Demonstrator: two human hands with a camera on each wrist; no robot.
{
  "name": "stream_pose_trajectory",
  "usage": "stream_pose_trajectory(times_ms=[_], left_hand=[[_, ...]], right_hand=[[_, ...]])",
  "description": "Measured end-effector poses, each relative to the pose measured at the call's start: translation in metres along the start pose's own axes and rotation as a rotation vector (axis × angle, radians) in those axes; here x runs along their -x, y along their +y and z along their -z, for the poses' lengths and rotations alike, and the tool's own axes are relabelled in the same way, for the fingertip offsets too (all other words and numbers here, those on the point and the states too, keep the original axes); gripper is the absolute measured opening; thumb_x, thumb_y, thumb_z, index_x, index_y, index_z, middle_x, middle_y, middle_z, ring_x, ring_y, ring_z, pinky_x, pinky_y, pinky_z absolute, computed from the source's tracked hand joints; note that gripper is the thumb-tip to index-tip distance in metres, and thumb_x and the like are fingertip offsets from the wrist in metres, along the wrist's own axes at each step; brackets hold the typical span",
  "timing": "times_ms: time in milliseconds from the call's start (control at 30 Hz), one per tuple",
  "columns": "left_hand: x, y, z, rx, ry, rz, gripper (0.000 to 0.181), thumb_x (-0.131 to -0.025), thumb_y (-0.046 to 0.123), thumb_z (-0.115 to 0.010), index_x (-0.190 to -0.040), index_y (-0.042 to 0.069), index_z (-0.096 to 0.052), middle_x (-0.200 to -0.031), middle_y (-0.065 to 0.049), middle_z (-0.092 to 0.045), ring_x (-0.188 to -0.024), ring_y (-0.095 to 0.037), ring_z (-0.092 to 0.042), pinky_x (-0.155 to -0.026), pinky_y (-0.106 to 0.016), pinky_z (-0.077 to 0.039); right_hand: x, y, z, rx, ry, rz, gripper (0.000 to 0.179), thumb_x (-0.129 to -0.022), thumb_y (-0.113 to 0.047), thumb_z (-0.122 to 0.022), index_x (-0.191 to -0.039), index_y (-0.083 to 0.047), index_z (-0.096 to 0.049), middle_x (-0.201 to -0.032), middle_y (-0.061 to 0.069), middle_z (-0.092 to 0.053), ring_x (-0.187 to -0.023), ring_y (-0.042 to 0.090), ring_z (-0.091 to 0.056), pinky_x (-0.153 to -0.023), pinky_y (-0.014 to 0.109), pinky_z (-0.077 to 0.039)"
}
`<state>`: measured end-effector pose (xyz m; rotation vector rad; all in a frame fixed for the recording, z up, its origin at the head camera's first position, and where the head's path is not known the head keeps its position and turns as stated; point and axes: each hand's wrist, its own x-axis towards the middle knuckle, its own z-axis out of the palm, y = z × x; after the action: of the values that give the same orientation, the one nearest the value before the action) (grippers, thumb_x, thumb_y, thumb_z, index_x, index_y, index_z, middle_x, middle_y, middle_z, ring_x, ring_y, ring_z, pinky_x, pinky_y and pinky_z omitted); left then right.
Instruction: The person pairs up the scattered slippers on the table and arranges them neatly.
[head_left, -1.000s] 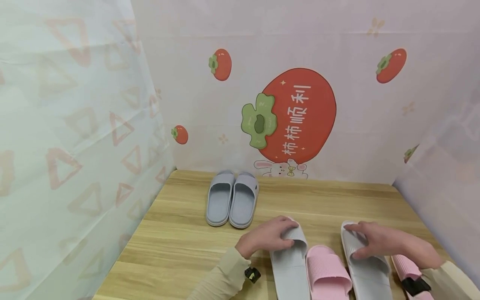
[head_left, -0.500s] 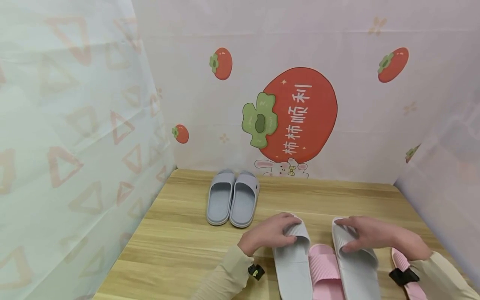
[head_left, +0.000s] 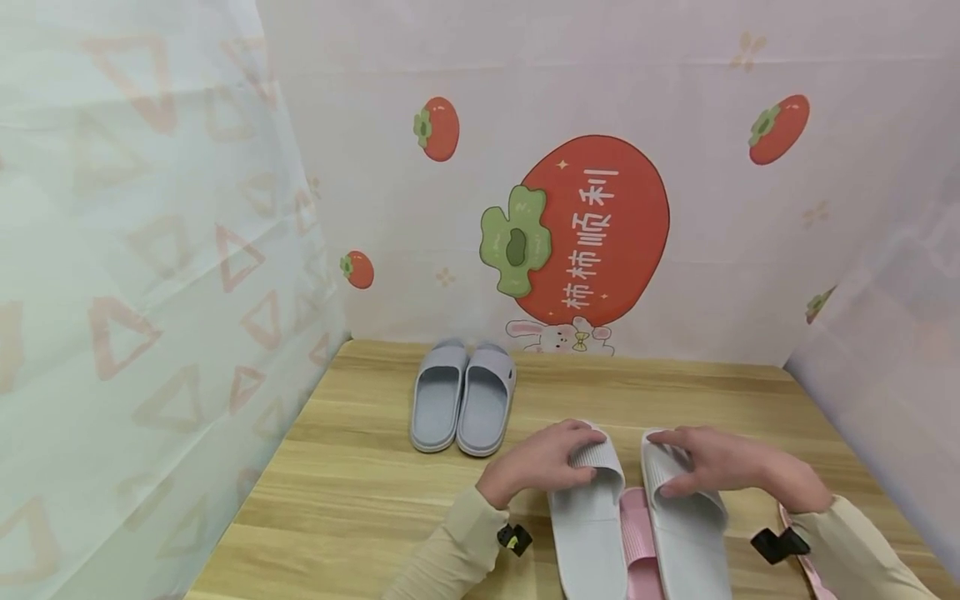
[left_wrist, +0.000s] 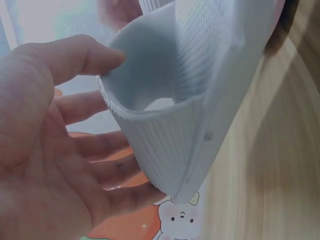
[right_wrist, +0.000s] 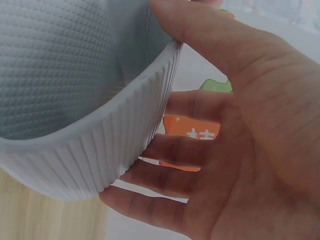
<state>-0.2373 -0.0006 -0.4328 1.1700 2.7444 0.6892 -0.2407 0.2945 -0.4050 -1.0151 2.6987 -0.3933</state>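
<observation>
In the head view my left hand (head_left: 542, 462) pinches the ribbed strap of a light grey slipper (head_left: 588, 542). Its thumb reaches into the foot opening while the fingers lie along the strap's outside, as the left wrist view shows on the grey slipper (left_wrist: 160, 145). To the right, my right hand (head_left: 723, 462) grips the matching grey slipper (head_left: 686, 542) likewise, thumb inside, fingers against the ribbed strap (right_wrist: 100, 145). Between the two grey slippers shows a pink slipper (head_left: 637, 533), partly covered by the right one. A second pink slipper (head_left: 813, 575) is mostly hidden beneath my right forearm.
A pair of blue-grey slippers, left (head_left: 437, 408) and right (head_left: 484, 410), stands side by side farther back on the wooden tabletop (head_left: 360, 500). Printed cloth walls rise at the back (head_left: 712, 275), left (head_left: 187, 333) and right (head_left: 900, 358).
My right hand has carried its grey slipper leftward, closer to the left one and over part of the pink slipper. The left hand and its slipper have shifted only slightly.
</observation>
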Motion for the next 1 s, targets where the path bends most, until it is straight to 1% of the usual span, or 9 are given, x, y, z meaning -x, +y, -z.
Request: stream_pose_trajectory(times_ms=[67, 167, 233, 333, 533, 633, 733, 833, 1000], left_hand=[[0.000, 0.000, 0.000, 0.007, 0.001, 0.000, 0.051, -0.091, 0.034, -0.062, -0.140, 0.021, -0.054, -0.140, -0.002, -0.055, -0.123, -0.010, -0.054, -0.100, -0.020, -0.045], [-0.001, -0.001, 0.000, 0.019, 0.001, -0.004, 0.050, -0.091, 0.035, -0.062, -0.139, 0.022, -0.054, -0.140, 0.000, -0.055, -0.122, -0.009, -0.054, -0.099, -0.020, -0.045], [-0.002, -0.001, -0.001, 0.027, 0.000, -0.006, 0.050, -0.092, 0.036, -0.062, -0.139, 0.023, -0.054, -0.140, 0.001, -0.055, -0.123, -0.008, -0.053, -0.099, -0.020, -0.045], [-0.003, -0.001, 0.000, 0.034, -0.003, -0.007, 0.049, -0.092, 0.036, -0.062, -0.139, 0.024, -0.054, -0.141, 0.002, -0.054, -0.124, -0.008, -0.053, -0.101, -0.020, -0.045], [-0.005, 0.000, 0.003, 0.055, -0.011, -0.005, 0.049, -0.093, 0.036, -0.061, -0.139, 0.024, -0.054, -0.140, 0.002, -0.054, -0.123, -0.008, -0.053, -0.100, -0.020, -0.044], [-0.008, -0.001, 0.004, 0.060, -0.002, -0.018, 0.049, -0.093, 0.035, -0.060, -0.140, 0.022, -0.053, -0.140, 0.002, -0.054, -0.125, -0.008, -0.052, -0.102, -0.020, -0.043], [-0.010, -0.003, 0.006, 0.066, 0.009, -0.025, 0.049, -0.093, 0.034, -0.060, -0.140, 0.021, -0.053, -0.140, 0.002, -0.055, -0.126, -0.008, -0.052, -0.103, -0.020, -0.043], [-0.011, -0.005, 0.008, 0.066, 0.017, -0.029, 0.049, -0.093, 0.033, -0.060, -0.140, 0.020, -0.054, -0.140, 0.002, -0.055, -0.127, -0.009, -0.051, -0.104, -0.021, -0.043], [-0.010, -0.006, 0.012, 0.057, 0.037, -0.039, 0.049, -0.093, 0.032, -0.061, -0.140, 0.019, -0.054, -0.140, 0.002, -0.055, -0.129, -0.009, -0.051, -0.107, -0.022, -0.042]], right_hand=[[-0.003, -0.003, 0.000, -0.018, -0.009, -0.009, 0.083, -0.078, -0.057, -0.074, -0.135, 0.000, -0.054, -0.100, -0.003, -0.060, -0.082, 0.004, -0.047, -0.067, 0.022, -0.041], [-0.006, -0.009, 0.002, -0.052, -0.024, -0.021, 0.083, -0.079, -0.056, -0.074, -0.136, 0.001, -0.054, -0.103, 0.000, -0.061, -0.084, 0.005, -0.049, -0.068, 0.022, -0.042], [-0.008, -0.013, 0.003, -0.053, -0.026, -0.030, 0.083, -0.079, -0.057, -0.074, -0.136, 0.000, -0.054, -0.109, 0.003, -0.063, -0.087, 0.006, -0.051, -0.070, 0.023, -0.044], [-0.011, -0.016, 0.004, -0.045, -0.011, -0.018, 0.082, -0.080, -0.056, -0.073, -0.136, 0.000, -0.054, -0.119, 0.007, -0.064, -0.096, 0.009, -0.056, -0.074, 0.026, -0.048], [-0.015, -0.020, 0.004, -0.041, 0.012, -0.026, 0.082, -0.080, -0.057, -0.073, -0.137, -0.001, -0.054, -0.119, 0.007, -0.064, -0.099, 0.012, -0.057, -0.077, 0.027, -0.048], [-0.016, -0.024, 0.006, -0.033, 0.024, -0.029, 0.082, -0.080, -0.058, -0.072, -0.137, -0.001, -0.054, -0.123, 0.011, -0.064, -0.106, 0.020, -0.061, -0.082, 0.031, -0.051], [-0.017, -0.028, 0.010, -0.030, 0.038, -0.028, 0.083, -0.081, -0.058, -0.072, -0.136, 0.000, -0.054, -0.128, 0.014, -0.063, -0.113, 0.029, -0.061, -0.086, 0.036, -0.052], [-0.018, -0.032, 0.013, -0.038, 0.045, -0.035, 0.083, -0.080, -0.058, -0.072, -0.137, 0.000, -0.053, -0.129, 0.015, -0.062, -0.114, 0.030, -0.061, -0.088, 0.039, -0.052], [-0.020, -0.026, 0.012, -0.019, 0.083, -0.028, 0.083, -0.080, -0.060, -0.071, -0.137, -0.002, -0.054, -0.129, 0.012, -0.063, -0.113, 0.028, -0.061, -0.089, 0.040, -0.053]])
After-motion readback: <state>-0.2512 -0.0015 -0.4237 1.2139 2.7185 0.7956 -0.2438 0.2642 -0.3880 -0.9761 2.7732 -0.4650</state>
